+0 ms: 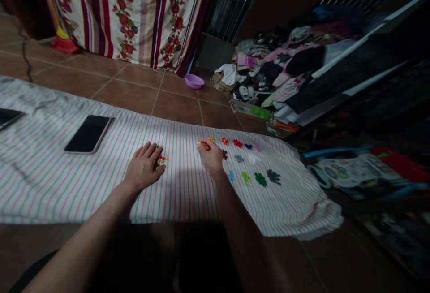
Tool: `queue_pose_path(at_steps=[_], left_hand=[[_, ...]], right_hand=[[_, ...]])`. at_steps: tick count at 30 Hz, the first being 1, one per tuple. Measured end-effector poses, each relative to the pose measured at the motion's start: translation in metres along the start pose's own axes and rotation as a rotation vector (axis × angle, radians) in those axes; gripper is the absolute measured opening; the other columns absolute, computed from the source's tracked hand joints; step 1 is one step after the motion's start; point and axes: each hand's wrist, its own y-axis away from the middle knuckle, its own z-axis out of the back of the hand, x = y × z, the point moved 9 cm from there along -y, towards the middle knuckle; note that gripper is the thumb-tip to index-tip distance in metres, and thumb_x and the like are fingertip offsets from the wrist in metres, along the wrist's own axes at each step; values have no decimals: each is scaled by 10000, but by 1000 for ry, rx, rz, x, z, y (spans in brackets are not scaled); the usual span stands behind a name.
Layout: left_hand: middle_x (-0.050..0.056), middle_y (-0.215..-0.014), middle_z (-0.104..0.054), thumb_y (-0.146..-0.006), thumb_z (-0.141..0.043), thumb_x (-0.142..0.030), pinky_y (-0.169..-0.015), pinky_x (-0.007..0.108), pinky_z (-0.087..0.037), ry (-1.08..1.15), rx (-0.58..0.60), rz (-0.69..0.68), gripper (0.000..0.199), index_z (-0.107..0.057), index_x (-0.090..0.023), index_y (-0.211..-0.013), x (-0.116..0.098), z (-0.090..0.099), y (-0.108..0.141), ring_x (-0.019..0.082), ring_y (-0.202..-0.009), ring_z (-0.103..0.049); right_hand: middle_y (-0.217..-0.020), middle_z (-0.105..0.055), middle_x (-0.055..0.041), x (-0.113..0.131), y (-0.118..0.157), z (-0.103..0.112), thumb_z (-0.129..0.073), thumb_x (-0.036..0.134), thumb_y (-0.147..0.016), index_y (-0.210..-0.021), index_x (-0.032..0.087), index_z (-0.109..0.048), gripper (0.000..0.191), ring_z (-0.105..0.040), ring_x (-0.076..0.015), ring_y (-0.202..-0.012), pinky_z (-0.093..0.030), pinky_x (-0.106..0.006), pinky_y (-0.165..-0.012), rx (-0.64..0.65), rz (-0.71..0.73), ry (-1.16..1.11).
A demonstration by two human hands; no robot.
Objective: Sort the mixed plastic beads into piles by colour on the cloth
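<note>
My left hand (143,167) lies flat, fingers spread, on the striped cloth (183,190). It partly covers a small mixed group of green, red and yellow pieces (161,159). My right hand (211,157) is closed in a pinch on a small yellow piece (199,142) at its fingertips. Just beyond it lies a little yellow pile (211,139). Piles sorted by colour spread to its right, among them orange (224,141), red (237,143), dark brown (225,154), grey (238,158), light green (246,178) and dark green (260,179). The pieces' exact kind is too small to tell.
A phone (89,134) lies on the cloth to the left, with another dark device (9,117) at the edge. On the tiled floor beyond stands a purple basin (194,81). A heap of clothes (268,66) and a dark shelf sit at the right.
</note>
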Motion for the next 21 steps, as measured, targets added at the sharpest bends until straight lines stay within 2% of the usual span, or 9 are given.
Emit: queue_pose_path(at_steps=[4, 8, 13, 16, 21], left_hand=[[196, -1445, -495, -846, -528, -484, -1138, 546, -340, 5, -8, -4, 602, -523, -130, -1333, -2, 3, 2, 382, -1410, -364], [165, -1473, -471, -818, -580, -513, -1140, 549, -332, 13, -17, -21, 650, -483, -181, -1368, 1, 2, 5, 371, -1427, -338], [209, -1527, -381, -779, -612, -600, -1146, 564, -299, -5, 33, -15, 833, -385, -155, -1446, 12, -8, 11, 392, -1457, -263], [218, -1559, -320, -773, -590, -656, -1139, 576, -294, -12, 46, -6, 914, -314, -160, -1490, 21, -12, 16, 400, -1471, -219], [209, -1569, -305, -777, -547, -702, -1148, 568, -278, -19, 87, -6, 960, -258, -170, -1522, 32, -12, 23, 393, -1472, -221]], right_hand=[[-936, -740, -39, -15, -22, 22, -538, 222, -824, -983, 215, -725, 246, -659, -168, -873, -480, -268, -821, 1, -24, 256], [-977, -743, -61, -29, -40, 32, -502, 171, -850, -1001, 202, -727, 273, -663, -181, -910, -468, -268, -815, 0, -55, 408], [-992, -741, -65, -44, -56, 32, -528, 168, -859, -1055, 196, -693, 258, -672, -189, -906, -472, -276, -773, 4, -129, 507], [-977, -741, -61, -46, -63, 29, -545, 163, -867, -1037, 198, -689, 225, -672, -186, -908, -466, -271, -763, 20, -137, 558], [-969, -745, -56, -44, -69, 23, -588, 176, -858, -973, 211, -709, 170, -670, -188, -894, -452, -269, -737, 66, -128, 601]])
